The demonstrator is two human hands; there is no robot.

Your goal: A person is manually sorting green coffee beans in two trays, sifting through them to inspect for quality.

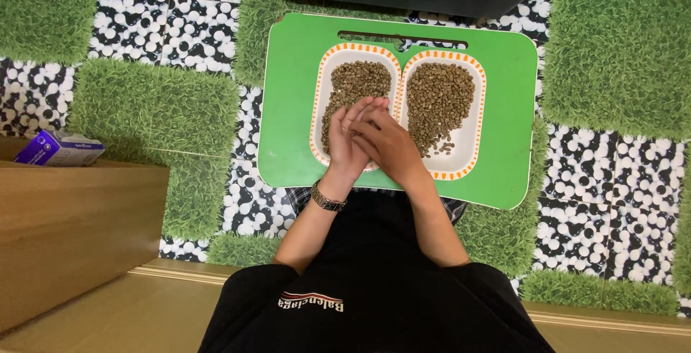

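1. The left hand [348, 141] is held flat, palm turned up, over the left white tray [322, 108] of greenish beans [363, 79].
2. The right hand [389, 144] lies across it, fingertips pressed to the left palm; I cannot tell whether any bean is pinched.
3. The right white tray [471, 133], also holding beans, sits touching the left one.
4. Both rest on a green lap board [288, 108].
5. A wristwatch [327, 198] circles the left wrist.

Both bare forearms reach forward and converge; the left hand [348, 139], a metal watch at its wrist, presses against the right hand [389, 144], fingers overlapping.
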